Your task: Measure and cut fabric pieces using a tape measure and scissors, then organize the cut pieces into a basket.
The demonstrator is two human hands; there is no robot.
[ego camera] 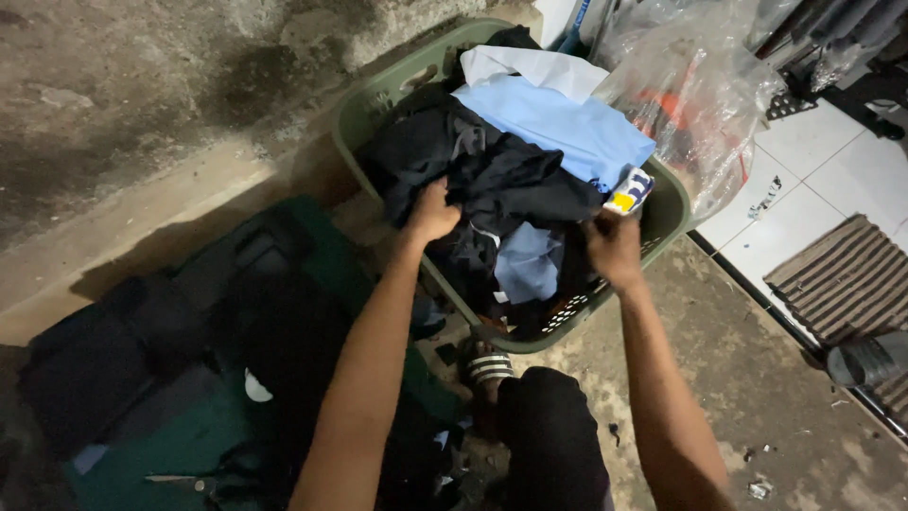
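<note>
Head view: both hands, left hand (432, 214) and right hand (615, 248), are closed on dark clothes (501, 180) in the still full green laundry basket (374, 104); sorting looks barely begun.

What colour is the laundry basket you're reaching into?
Olive green laundry basket, clearest in the head view.

Left hand (432, 213) and right hand (613, 248) grip dark clothes (501, 180) in a green laundry basket (374, 104).

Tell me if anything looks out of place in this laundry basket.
A small blue and yellow packet sits among the clothes by the right hand. The green basket is tilted, and dark clothes lie spread on the floor beside it.
</note>
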